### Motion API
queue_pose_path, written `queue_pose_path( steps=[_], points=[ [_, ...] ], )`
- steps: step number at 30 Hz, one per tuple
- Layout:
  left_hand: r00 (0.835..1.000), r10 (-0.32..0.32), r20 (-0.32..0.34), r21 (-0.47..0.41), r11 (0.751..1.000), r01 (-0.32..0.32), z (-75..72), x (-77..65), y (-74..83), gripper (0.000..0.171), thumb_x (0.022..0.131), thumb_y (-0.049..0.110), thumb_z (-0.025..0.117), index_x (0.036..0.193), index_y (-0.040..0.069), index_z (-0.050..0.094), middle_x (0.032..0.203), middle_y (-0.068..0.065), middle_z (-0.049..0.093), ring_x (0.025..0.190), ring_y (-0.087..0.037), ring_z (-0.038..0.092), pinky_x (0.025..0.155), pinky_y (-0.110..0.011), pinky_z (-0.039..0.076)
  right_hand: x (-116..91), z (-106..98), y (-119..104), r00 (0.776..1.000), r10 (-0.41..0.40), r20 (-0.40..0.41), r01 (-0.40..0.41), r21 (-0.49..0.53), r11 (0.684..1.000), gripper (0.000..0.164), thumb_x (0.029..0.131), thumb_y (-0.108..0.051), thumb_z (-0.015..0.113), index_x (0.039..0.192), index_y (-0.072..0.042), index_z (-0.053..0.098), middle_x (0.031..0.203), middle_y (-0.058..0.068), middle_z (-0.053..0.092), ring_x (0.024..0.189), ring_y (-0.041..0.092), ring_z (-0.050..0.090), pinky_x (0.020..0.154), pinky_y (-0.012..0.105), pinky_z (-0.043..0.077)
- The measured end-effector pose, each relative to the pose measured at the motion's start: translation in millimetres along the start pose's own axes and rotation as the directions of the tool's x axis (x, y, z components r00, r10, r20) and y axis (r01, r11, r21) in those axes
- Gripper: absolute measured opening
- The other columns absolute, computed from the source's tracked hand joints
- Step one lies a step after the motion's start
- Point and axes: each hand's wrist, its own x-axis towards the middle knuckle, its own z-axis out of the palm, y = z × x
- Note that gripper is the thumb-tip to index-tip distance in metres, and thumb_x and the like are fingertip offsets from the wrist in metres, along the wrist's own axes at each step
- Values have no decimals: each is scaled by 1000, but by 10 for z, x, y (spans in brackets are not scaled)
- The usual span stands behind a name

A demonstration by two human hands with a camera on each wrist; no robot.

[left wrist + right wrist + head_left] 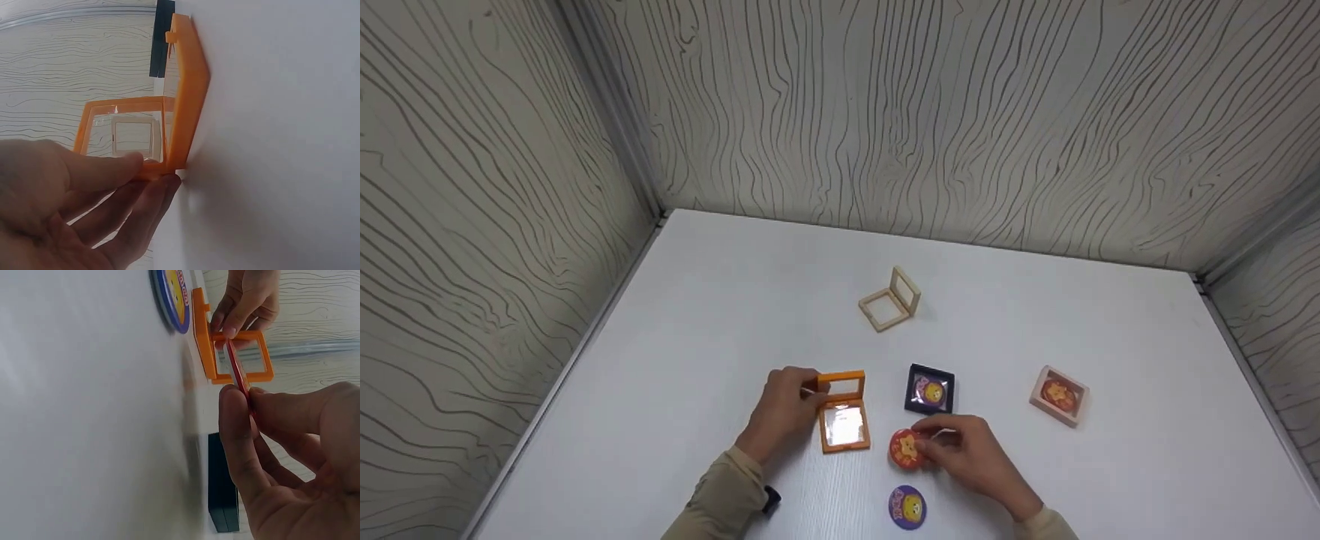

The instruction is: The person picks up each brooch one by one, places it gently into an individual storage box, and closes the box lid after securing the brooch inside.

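Observation:
My left hand (781, 411) pinches the raised lid of an orange hinged display case (846, 449), thumb against the lid's frame in the left wrist view. The case stands open, with clear film in both halves and no badge in it. Between the thumb and fingers of my right hand (973, 459) is a red round badge (903, 452) with a yellow star-shaped figure. In the right wrist view the badge (236, 370) is tilted edge-on, above the table. A purple round badge (907, 508) with a yellow face lies on the table in front of the right hand.
Just beyond the right hand lies a dark case (952, 393) holding a purple badge. A pale pink case (1069, 419) with a red badge sits to the right. Farther back, a light wooden-coloured case (893, 325) stands open. Patterned panels (840, 112) wall the white table.

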Motion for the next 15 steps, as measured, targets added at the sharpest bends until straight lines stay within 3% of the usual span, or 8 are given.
queue_pose_path(
  steps=[6, 10, 15],
  points=[
    [1000, -22, 1, -4, 1000, 22, -26, 7, -45, 6, 92, 14, 73, 96, 10, 75, 98, -2, 70, 95, -18, 63, 84, -39, 55, 226, 163, -110, 998, -59, 0, 59, 27, 998, 22, 92, -26, 73, 112, -18, 74, 110, 2, 72, 98, 18, 69, 81, 24, 55],
    [999, -51, 10, -10, 999, 51, -54, 10, -51, 6, 92, 15, 73, 96, 12, 76, 97, 0, 69, 95, -17, 62, 86, -40, 54, 365, 244, -164, 994, -111, -4, 111, 3, 994, 20, 92, -24, 73, 111, -20, 75, 109, -1, 73, 98, 18, 68, 82, 27, 55],
    [998, -64, 17, -13, 998, 64, -65, 24, -43, 6, 92, 15, 73, 97, 13, 76, 98, 0, 68, 96, -18, 61, 88, -42, 53, 502, 301, -226, 993, -116, -9, 116, -41, 992, 19, 92, -24, 73, 111, -20, 76, 107, -2, 73, 95, 15, 69, 80, 26, 55]
  ],
)
